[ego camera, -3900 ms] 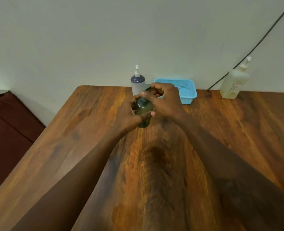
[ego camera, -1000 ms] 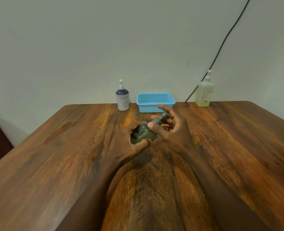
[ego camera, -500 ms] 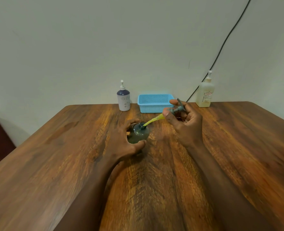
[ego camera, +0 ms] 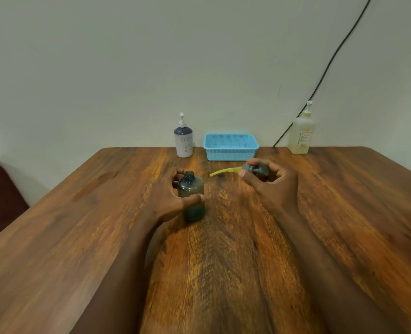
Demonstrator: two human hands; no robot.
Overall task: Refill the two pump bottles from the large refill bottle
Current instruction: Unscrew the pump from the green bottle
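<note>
Left hand (ego camera: 168, 196) wrapped around uncapped dark green bottle (ego camera: 191, 196) standing upright mid-table (ego camera: 79, 225) — right hand (ego camera: 272, 184) just beside, fingers pinching removed pump head (ego camera: 254, 169), yellow dip tube (ego camera: 223, 171) pointing left.

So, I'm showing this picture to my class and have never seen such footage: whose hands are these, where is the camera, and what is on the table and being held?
The camera sits on a person's head, looking forward and down at their own bare hands. The left hand steadies a dark green bottle, standing open on the wooden table. The right hand holds its removed pump head, yellow tube pointing left. At the far edge stand a white and navy pump bottle, a blue basket and a large pale refill bottle.
</note>
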